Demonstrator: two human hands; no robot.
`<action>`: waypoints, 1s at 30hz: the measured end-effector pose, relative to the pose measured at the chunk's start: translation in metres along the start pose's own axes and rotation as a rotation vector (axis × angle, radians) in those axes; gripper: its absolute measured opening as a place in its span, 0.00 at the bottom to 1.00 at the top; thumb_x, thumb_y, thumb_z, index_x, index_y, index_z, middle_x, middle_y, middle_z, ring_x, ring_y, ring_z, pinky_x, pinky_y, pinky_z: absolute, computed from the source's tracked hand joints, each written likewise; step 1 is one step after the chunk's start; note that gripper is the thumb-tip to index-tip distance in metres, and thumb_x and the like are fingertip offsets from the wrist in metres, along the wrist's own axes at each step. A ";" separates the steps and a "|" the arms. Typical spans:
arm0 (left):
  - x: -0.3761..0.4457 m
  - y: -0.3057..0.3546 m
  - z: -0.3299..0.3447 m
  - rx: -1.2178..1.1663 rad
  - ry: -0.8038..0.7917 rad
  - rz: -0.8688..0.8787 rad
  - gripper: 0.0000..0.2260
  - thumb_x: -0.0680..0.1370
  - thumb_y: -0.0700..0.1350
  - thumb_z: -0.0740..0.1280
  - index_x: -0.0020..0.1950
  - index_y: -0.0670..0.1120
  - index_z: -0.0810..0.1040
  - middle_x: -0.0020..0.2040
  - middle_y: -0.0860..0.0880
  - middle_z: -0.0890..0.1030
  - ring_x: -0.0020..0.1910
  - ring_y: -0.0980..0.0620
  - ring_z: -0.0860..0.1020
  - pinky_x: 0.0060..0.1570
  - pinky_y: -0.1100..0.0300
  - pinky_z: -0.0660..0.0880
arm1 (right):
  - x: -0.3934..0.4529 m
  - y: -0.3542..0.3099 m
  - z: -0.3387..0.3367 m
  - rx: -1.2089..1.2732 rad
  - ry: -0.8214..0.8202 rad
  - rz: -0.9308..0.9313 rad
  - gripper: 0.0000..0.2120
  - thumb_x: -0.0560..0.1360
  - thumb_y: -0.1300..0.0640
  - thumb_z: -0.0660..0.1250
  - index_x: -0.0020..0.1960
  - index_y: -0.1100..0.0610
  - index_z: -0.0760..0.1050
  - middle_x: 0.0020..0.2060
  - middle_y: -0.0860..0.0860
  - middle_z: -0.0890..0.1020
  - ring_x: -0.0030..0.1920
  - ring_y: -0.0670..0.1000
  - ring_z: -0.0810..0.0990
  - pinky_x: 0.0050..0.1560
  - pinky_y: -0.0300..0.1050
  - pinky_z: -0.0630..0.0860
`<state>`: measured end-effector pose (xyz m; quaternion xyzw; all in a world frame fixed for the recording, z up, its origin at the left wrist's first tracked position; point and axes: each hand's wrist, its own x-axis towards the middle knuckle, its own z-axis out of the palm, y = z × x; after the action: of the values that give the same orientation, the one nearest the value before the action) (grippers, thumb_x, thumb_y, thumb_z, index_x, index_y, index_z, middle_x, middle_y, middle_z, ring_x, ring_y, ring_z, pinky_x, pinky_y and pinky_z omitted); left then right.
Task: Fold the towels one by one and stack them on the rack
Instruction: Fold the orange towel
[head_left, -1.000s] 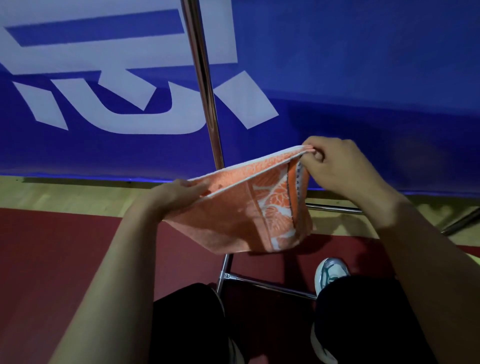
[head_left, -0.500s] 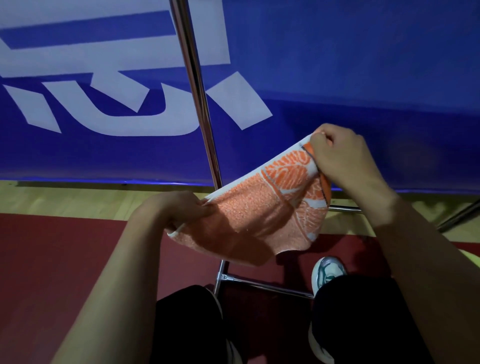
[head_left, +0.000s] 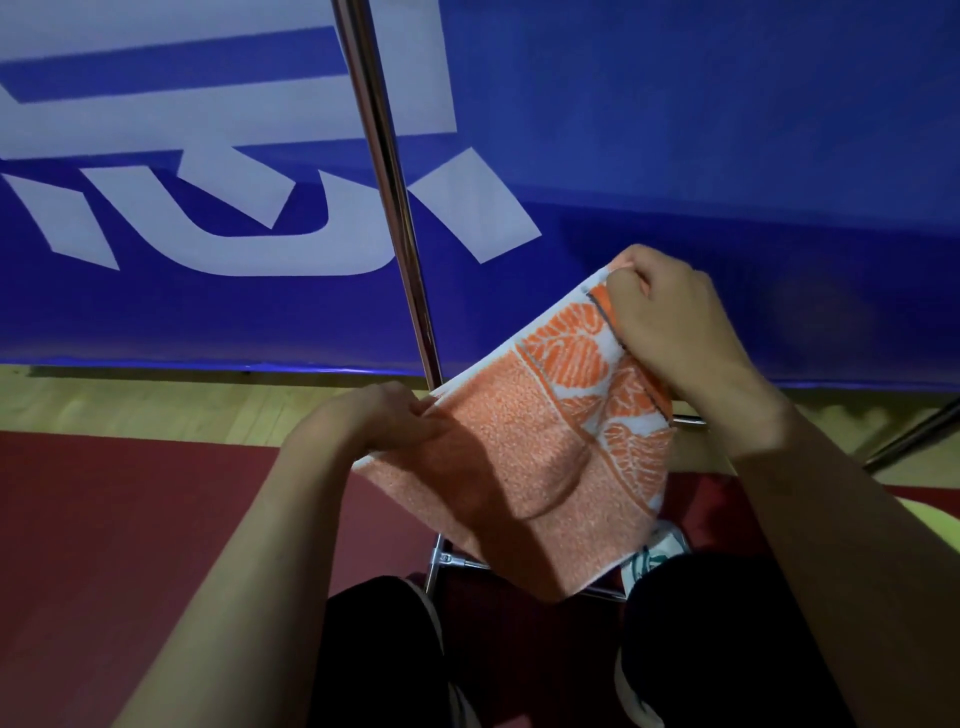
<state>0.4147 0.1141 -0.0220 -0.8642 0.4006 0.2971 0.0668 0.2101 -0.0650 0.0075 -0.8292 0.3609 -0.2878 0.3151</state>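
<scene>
We see the folded orange terry towel with a white-and-orange leaf-patterned band (head_left: 535, 457) stretched in the air between the two hands, its long axis running on a diagonal from the lower left up to the upper right. The left hand (head_left: 384, 421) pinches the towel's lower left corner with curled fingers, and the right hand (head_left: 660, 306), higher and further out, has its fingers curled tight on the upper corner at the patterned end. Below both hands the cloth hangs down to a loose point over the person's dark-clad knees. The plain orange pile lies nearer the left hand; the leaf band with a thin dark stripe sits under the right hand.

Just beyond the left hand a shiny upright metal rack pole (head_left: 384, 171) rises, with thin chrome base bars (head_left: 457, 560) below the towel. Behind the hands hangs a blue banner with large white lettering (head_left: 234, 208); the strokes are cut off by the frame, so we cannot read them with confidence. Beneath the right hand a white sneaker with a teal mark (head_left: 655, 556) peeks out on the dark red floor mat (head_left: 130, 519).
</scene>
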 end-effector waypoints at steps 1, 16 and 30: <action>-0.001 0.002 0.001 0.019 0.008 0.018 0.22 0.83 0.63 0.61 0.64 0.48 0.83 0.44 0.49 0.80 0.39 0.52 0.77 0.35 0.59 0.71 | -0.001 -0.001 0.002 0.011 -0.029 -0.014 0.11 0.81 0.53 0.58 0.47 0.54 0.76 0.39 0.47 0.81 0.39 0.38 0.77 0.33 0.32 0.69; -0.007 0.043 0.005 -0.411 0.279 0.570 0.21 0.84 0.65 0.55 0.58 0.56 0.82 0.49 0.49 0.86 0.50 0.51 0.85 0.53 0.43 0.81 | -0.012 -0.003 0.023 -0.028 -0.403 -0.200 0.07 0.82 0.46 0.65 0.51 0.45 0.81 0.36 0.41 0.81 0.38 0.38 0.79 0.35 0.30 0.71; -0.013 0.058 0.011 -0.454 0.390 0.536 0.24 0.87 0.60 0.51 0.60 0.46 0.79 0.51 0.48 0.85 0.52 0.49 0.82 0.56 0.43 0.77 | -0.007 -0.002 0.031 -0.042 -0.379 -0.181 0.13 0.85 0.47 0.61 0.54 0.48 0.84 0.44 0.44 0.85 0.46 0.41 0.82 0.48 0.44 0.79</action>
<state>0.3605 0.0878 -0.0165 -0.7620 0.5411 0.2156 -0.2829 0.2287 -0.0482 -0.0124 -0.9040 0.2251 -0.1460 0.3328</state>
